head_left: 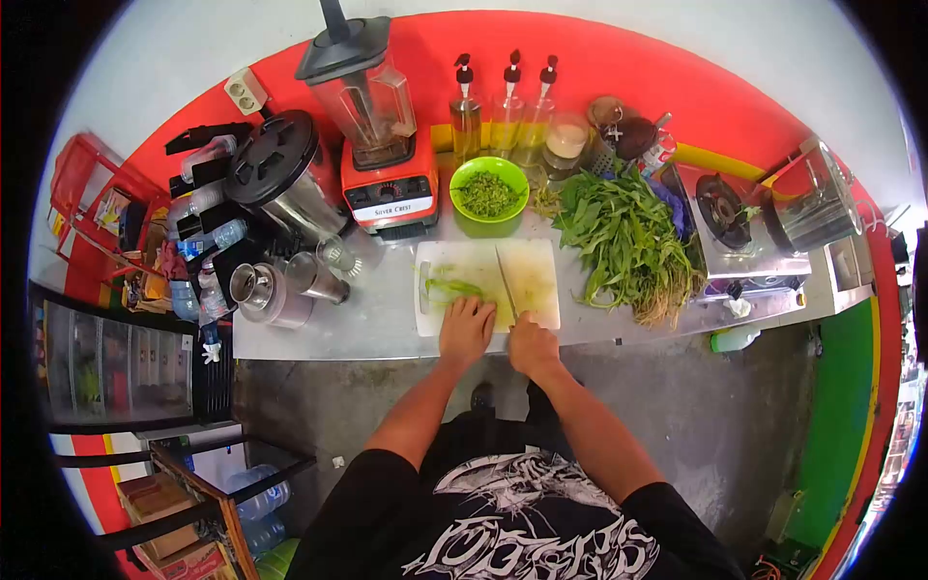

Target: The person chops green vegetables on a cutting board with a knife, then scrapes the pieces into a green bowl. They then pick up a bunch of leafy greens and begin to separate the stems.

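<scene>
A white cutting board (536,280) lies at the front edge of the metal table. My right hand (533,345) is closed round the handle of a knife (507,280), whose blade points away from me over the board. On the board's left half rest some green stalks (454,287). My left hand (467,330) lies over the near end of these stalks, its fingers close together; whether it grips any is hidden. Behind the board stands a green bowl (490,220) with chopped greens in it. A big heap of leafy greens (619,232) with roots sits right of the board.
A red blender (390,188), a large steel container (290,184) and metal cups (314,277) stand at the left. Pump bottles (466,121) line the wall behind the bowl. To the right is a gas stove (749,259) with a pot (817,208).
</scene>
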Demonstrator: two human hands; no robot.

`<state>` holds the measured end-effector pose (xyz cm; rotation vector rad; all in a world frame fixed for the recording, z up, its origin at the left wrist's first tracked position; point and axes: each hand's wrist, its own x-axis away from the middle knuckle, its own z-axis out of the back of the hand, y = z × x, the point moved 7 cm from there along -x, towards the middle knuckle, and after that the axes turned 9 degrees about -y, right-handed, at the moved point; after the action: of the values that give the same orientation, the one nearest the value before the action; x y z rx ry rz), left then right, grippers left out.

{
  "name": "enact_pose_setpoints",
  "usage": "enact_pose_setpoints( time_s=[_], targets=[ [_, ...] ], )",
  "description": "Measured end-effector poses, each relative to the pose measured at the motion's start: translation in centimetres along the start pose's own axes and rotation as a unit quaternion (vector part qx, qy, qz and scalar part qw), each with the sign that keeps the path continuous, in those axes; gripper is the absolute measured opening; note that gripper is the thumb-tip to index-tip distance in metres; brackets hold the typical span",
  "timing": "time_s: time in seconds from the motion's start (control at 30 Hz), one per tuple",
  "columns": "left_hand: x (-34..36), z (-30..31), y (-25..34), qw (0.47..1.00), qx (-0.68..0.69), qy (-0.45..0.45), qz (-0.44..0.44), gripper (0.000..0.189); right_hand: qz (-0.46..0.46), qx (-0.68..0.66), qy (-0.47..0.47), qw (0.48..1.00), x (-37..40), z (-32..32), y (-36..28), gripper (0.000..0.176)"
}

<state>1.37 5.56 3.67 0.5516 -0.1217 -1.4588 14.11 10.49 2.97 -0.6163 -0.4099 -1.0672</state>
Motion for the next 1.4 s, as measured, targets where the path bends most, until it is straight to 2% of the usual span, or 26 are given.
enact_pose_setpoints(
  time_s=[0.17, 0.37, 0.5, 0.6, 0.73, 0.87, 0.97, 1.03, 1.17, 1.27, 1.33, 1.4],
  targets=[
    [0.3, -0.2, 0.1, 1.000, 0.003, -0.013, 0.004, 0.018, -0.023, -0.006, 0.015, 1.000, -0.7, -1.7, 0.3, 0.035],
    [-0.1, -0.2, -0.4, 1.000, 0.000, 0.012, -0.002, 0.018, 0.002, 0.001, -0.021, 1.000, -0.9, 0.5, -0.2, 0.035],
    [0.0, -0.6, -0.3, 1.000, 0.008, -0.002, -0.002, 0.019, -0.032, -0.004, 0.028, 0.999, 0.4, -1.1, -0.5, 0.033],
    [0.2, -0.4, -0.2, 1.000, 0.004, 0.001, -0.008, 0.018, -0.009, 0.026, 0.049, 0.998, -0.4, -1.1, -0.8, 0.036],
    [-0.1, -0.3, -0.3, 1.000, 0.017, -0.003, -0.001, 0.018, 0.004, 0.003, 0.024, 1.000, -2.1, 0.5, -0.8, 0.033],
    [-0.1, -0.1, -0.2, 0.999, 0.030, 0.016, -0.006, 0.015, -0.007, -0.029, -0.015, 0.999, -0.8, -0.9, -1.0, 0.033],
    [-0.1, 0.1, 0.0, 1.000, 0.023, 0.018, -0.008, 0.015, -0.025, -0.030, -0.002, 0.999, -0.4, -1.8, -0.9, 0.033],
    [-0.2, 0.1, -0.2, 1.000, 0.025, 0.008, -0.002, 0.015, 0.006, -0.007, 0.012, 1.000, -1.6, -0.9, -1.3, 0.032],
    [-0.3, -0.1, -0.2, 1.000, 0.010, 0.001, -0.002, 0.015, 0.016, -0.008, -0.021, 1.000, -1.3, 0.7, -1.8, 0.032],
    [-0.4, -0.2, -0.4, 1.000, 0.022, 0.006, -0.004, 0.016, -0.018, -0.054, -0.019, 0.998, -0.9, -1.0, -1.6, 0.030],
    [-0.4, -0.2, -0.4, 1.000, 0.021, 0.007, -0.004, 0.016, -0.027, -0.072, 0.023, 0.997, -0.7, -1.6, -1.5, 0.028],
    [-0.2, -0.2, -0.4, 1.000, 0.020, 0.004, -0.005, 0.016, -0.006, -0.048, 0.023, 0.999, -1.3, -1.1, -1.7, 0.029]
  ],
)
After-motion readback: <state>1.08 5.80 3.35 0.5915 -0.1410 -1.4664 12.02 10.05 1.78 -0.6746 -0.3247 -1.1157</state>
